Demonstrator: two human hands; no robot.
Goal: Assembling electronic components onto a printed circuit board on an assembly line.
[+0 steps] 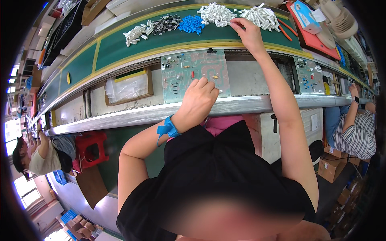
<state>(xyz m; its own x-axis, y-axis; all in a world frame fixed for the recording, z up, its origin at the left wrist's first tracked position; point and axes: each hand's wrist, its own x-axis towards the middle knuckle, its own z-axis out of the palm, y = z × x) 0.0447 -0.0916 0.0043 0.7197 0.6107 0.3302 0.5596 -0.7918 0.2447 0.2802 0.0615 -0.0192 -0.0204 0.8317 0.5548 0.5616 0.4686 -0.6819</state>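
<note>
My left hand, with a blue strap at its wrist, is curled closed over the near edge of a green circuit board. What its fingers hold, if anything, is hidden; a small pale bit shows beside them. The board carries resistors, a red part and dark round parts. My right hand reaches across to the far strip, thumb and forefinger pinched together at the edge of a pile of small white parts. Whatever is in that pinch is too small to name. To its right lies a heap of longer white parts.
Blue parts, black parts and more white pieces lie in piles along the green strip. Red-handled pliers lie at the right. A metal rail runs in front. Another board and a co-worker are rightward.
</note>
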